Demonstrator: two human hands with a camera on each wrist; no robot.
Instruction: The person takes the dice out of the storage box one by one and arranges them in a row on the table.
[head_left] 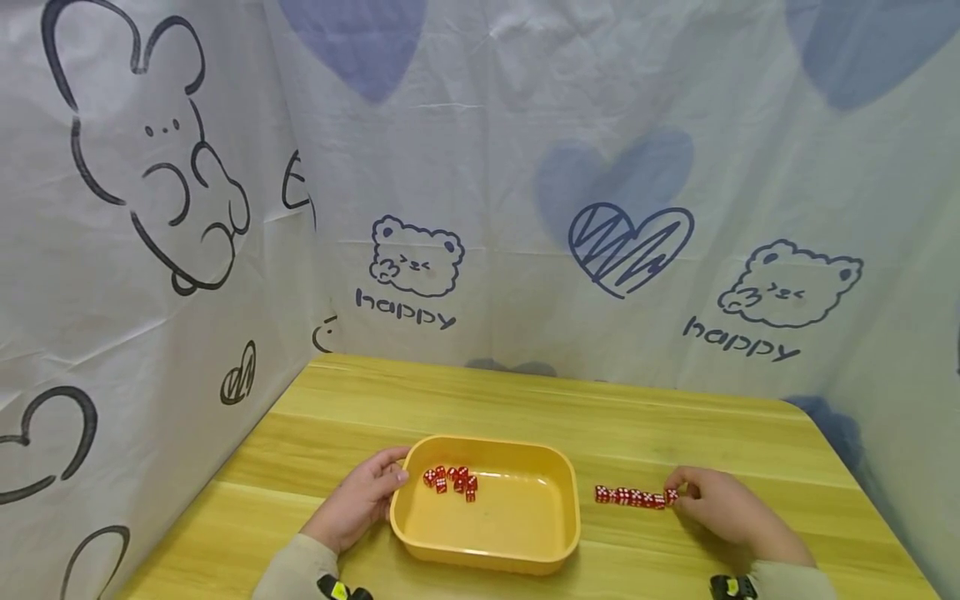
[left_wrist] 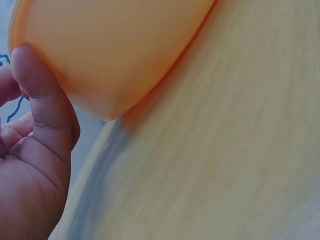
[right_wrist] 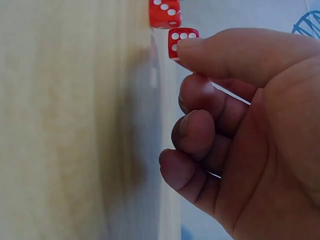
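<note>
A yellow plastic tray (head_left: 517, 546) rests on the table, with several red dice (head_left: 459, 481) lying loose toward its far left part. My left hand (head_left: 365, 498) holds the tray's left rim, the thumb on the near side in the left wrist view. To the right of the tray, several red dice stand in a row (head_left: 630, 497). My right hand (head_left: 723, 504) pinches one red die (right_wrist: 176, 44) between thumb and finger at the row's right end. In the right wrist view it sits close to the end die (right_wrist: 165, 13); its other fingers are curled below.
The wood-grain table (head_left: 420, 387) is bordered by white cloth walls (head_left: 510, 183) with printed hearts and bears at the back and left. Black wrist straps (head_left: 731, 587) show at the bottom edge of the head view.
</note>
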